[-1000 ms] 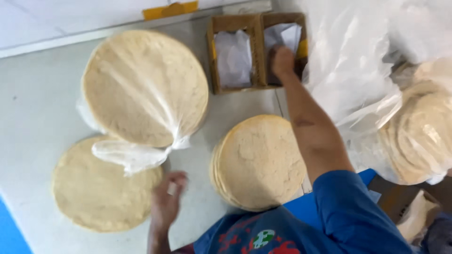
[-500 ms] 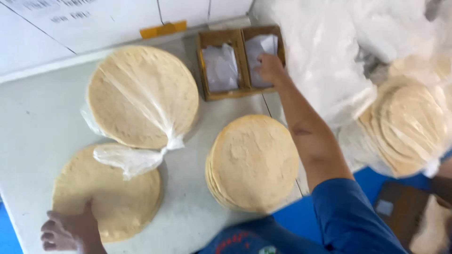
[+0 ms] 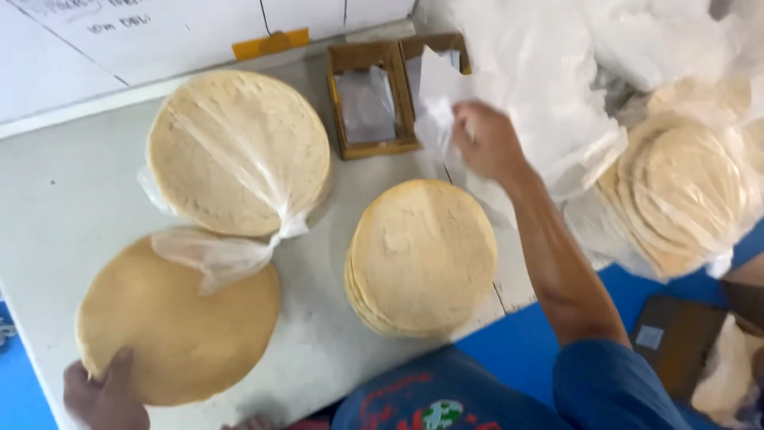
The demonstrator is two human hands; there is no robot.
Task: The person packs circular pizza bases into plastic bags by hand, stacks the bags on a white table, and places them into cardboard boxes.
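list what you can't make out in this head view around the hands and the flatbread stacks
- Left hand: cut off by the bottom edge; fingers under the lower-left flatbread stack hidden.
- Right hand: motion-blurred; grip on the white sheet unclear.
- Wooden tray: right compartment covered by sheet and hand.
- Bagged stack: count obscured by plastic.

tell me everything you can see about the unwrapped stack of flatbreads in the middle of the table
The unwrapped stack of flatbreads is a pile of thin, round, pale cream discs with a dry, floury look. It lies flat on the grey table, near its front edge, edges slightly uneven on the left side. No wrapping covers it and neither hand touches it. The bagged stack lies apart to its left.
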